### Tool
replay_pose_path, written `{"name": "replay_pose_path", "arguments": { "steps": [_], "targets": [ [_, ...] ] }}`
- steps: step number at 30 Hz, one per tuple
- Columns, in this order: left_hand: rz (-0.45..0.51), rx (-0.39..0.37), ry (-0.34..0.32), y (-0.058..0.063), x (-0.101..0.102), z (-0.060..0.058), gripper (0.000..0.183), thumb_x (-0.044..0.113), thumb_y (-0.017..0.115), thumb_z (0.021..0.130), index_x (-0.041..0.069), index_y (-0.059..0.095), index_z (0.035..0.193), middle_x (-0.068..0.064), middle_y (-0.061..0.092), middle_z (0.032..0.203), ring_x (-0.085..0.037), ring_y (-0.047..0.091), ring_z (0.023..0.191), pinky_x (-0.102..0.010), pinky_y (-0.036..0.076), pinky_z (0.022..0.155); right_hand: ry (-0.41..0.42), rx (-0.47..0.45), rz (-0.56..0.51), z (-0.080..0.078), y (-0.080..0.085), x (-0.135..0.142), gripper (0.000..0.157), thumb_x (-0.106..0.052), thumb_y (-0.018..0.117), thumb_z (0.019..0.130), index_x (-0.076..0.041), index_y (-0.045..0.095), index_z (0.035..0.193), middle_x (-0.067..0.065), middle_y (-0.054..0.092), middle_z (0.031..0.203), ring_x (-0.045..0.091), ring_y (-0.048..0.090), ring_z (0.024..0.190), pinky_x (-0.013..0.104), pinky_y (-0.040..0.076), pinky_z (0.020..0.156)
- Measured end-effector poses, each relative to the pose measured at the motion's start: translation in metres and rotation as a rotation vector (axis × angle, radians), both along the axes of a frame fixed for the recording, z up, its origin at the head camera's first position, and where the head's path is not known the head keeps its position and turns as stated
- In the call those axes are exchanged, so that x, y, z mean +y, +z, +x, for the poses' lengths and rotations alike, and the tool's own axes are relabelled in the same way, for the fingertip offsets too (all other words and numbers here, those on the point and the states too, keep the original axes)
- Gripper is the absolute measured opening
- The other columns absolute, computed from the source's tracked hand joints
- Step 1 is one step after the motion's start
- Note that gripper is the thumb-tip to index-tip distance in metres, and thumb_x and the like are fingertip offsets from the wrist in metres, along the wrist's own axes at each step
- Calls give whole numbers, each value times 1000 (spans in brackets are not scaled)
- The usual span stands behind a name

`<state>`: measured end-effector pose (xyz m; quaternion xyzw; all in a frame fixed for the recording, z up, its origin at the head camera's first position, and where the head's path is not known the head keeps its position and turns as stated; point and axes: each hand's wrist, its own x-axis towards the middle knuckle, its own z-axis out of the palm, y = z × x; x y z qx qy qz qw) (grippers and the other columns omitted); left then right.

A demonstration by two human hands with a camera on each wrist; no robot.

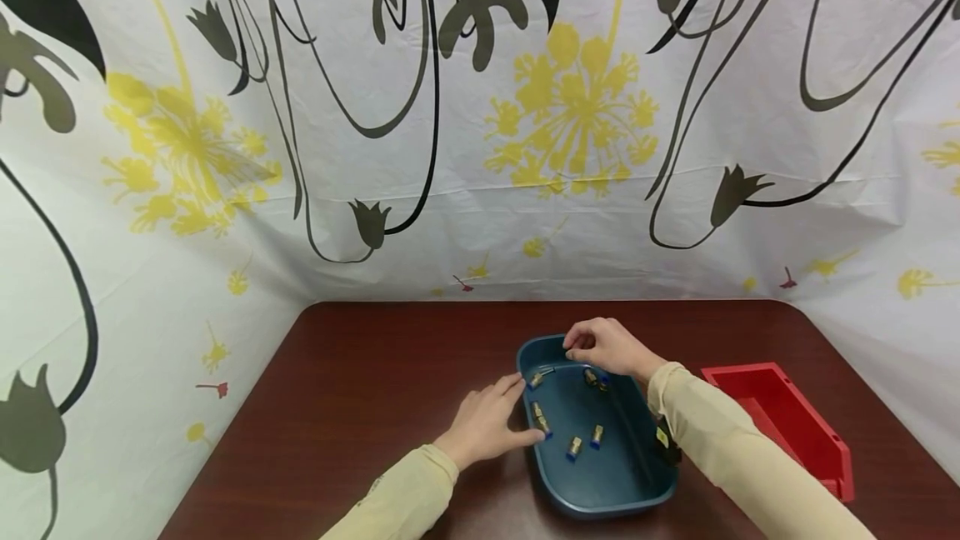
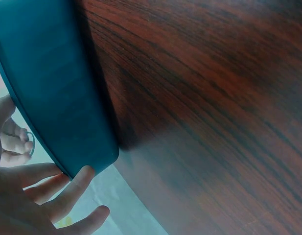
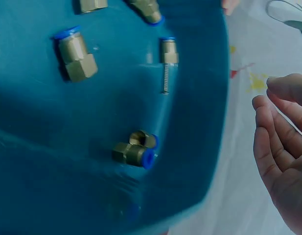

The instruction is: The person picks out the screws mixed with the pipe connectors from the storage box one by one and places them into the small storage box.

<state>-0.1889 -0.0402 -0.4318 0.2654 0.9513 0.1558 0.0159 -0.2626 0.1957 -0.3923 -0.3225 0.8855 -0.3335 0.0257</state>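
Observation:
A deep blue-green plastic tray (image 1: 581, 505) stands on the table. Several brass push-in fittings (image 1: 574, 448) with blue ends lie scattered in it. In the right wrist view, a small screw (image 3: 165, 81) lies against one upright-looking fitting (image 3: 169, 51), and two fittings (image 3: 133, 152) rest together nearby. My left hand (image 1: 487, 423) touches the tray's left rim with spread fingers, its thumb over the edge; the left wrist view shows fingertips (image 2: 84, 174) at the outer wall. Above the tray's far end hovers my right hand (image 1: 609, 345), fingers loosely bent, thumb near the index finger. Nothing shows between them.
A red plastic bin (image 1: 750, 370) stands right of the tray, partly behind my right forearm. The dark brown wooden table (image 1: 360, 407) reaches back to a white floral-printed curtain (image 1: 487, 232) that hangs behind and along the sides.

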Motion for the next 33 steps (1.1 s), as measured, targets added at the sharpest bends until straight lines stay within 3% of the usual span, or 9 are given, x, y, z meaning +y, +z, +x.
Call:
{"name": "replay_pose_path", "arguments": {
  "steps": [12,27,33],
  "targets": [
    [-11,10,-4,-2,0,-1,77,60,53,76,7,42,131,-6,39,133,-21,47,110,-43,42,80,33,-23,32,-10,-28,-24,8,-4,61,81,-2,65,88,1,61,80,11,57,70,27,46,60],
    [-16,1,-7,-1,-1,-1,76,59,54,77,7,42,132,-5,38,134,-20,47,110,-42,42,79,-72,-101,60,-22,-57,-32,7,-5,63,79,-6,66,86,-1,62,80,11,57,70,31,46,63],
    [-15,-11,-6,-2,-1,-3,76,59,53,77,7,41,132,-4,37,134,-20,46,111,-42,41,80,-74,-73,76,-24,-63,-34,8,-4,63,79,-6,66,85,0,61,80,10,55,67,30,45,61]
  ]
}}
